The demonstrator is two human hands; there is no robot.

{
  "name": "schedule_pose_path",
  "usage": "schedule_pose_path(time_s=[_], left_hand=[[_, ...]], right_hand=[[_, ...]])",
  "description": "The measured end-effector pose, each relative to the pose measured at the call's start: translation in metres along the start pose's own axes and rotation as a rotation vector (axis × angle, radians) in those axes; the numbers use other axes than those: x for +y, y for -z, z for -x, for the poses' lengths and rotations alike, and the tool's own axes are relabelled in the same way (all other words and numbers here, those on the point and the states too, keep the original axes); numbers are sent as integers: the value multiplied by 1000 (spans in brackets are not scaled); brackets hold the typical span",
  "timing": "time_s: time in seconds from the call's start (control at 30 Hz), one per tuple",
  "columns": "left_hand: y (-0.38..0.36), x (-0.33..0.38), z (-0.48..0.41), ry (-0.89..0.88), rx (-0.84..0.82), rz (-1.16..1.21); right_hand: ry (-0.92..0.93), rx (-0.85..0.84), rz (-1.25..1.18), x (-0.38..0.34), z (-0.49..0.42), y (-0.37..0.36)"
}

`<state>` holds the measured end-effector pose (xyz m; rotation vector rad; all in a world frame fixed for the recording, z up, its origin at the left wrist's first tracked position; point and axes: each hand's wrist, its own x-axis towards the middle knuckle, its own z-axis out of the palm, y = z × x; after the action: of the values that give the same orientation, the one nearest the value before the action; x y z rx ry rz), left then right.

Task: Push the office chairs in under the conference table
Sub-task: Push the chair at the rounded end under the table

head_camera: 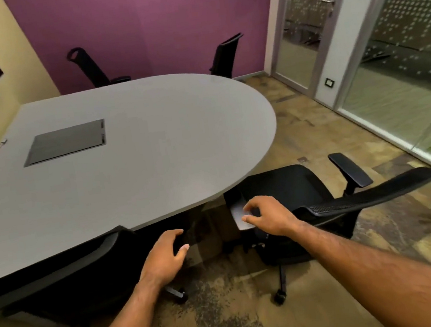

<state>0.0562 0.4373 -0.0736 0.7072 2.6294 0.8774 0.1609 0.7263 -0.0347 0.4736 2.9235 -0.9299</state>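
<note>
Black mesh is filling my lower left, where a near chair (90,265) is sitting mostly tucked under the conference table (130,147). I am holding my left hand (166,260) beside it, fingers loosely curled, gripping nothing. My right hand (268,219) is hovering half-open over the pale armrest (239,216) of the angled chair (304,201), whose seat edge is just meeting the table rim; contact I cannot tell. If I am pushing it while skewed, that armrest is likely jamming against the tabletop. Beyond, two far chairs (224,55) are standing against the purple wall (141,27).
</note>
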Motion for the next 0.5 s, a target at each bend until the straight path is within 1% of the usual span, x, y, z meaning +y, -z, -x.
schedule_pose_path(time_s=[0.2,0.3,0.4,0.5], left_hand=[[-53,88,-29,-90,27,-90],[-85,132,-41,-117,42,-114],[-113,176,-55,-122,44,-67],[-140,217,-70,-57,53,71]], right_hand=[[102,113,0,56,15,77],[106,161,19,96,22,120],[59,194,42,147,32,158],[-15,219,68,199,40,189]])
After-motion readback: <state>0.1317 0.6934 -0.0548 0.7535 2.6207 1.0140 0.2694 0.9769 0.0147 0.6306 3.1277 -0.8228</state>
